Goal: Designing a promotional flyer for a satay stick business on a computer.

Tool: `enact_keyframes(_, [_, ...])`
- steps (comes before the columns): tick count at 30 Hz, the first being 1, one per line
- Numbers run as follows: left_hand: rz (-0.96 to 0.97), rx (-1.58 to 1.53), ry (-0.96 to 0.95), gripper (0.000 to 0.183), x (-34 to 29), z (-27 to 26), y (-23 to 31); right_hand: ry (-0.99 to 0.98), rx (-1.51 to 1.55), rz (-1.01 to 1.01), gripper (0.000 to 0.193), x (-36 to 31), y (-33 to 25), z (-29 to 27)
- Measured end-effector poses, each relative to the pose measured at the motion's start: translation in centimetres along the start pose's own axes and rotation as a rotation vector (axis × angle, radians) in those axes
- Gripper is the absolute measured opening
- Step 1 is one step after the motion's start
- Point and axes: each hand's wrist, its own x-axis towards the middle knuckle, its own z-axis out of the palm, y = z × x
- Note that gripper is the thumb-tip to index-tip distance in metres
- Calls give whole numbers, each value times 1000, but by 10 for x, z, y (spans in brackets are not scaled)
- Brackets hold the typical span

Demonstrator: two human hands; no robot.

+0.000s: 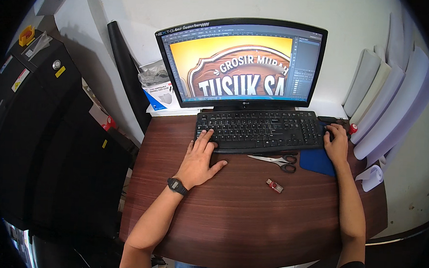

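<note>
Forearms (pixel 155 222), left fingers (pixel 205 138) spread on long black keyboard (pixel 263 131), right fingers (pixel 338 132) curled, blue mat (pixel 316 161)

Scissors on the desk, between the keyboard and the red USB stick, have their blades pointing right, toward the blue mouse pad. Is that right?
Not quite: the head view shows the blades pointing left, toward the left hand, not the blue mouse pad. The scissors do lie on the desk between the keyboard and the red USB stick.
</note>
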Motion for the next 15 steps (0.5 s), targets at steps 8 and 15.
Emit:
enact_keyframes(8, [0,-39,15,61,-1,-3,3,13,20,-2,22,0,0,0])
enact_keyframes(15, [40,49,-47,54,1,1,2,5,6,9,22,0,1,0])
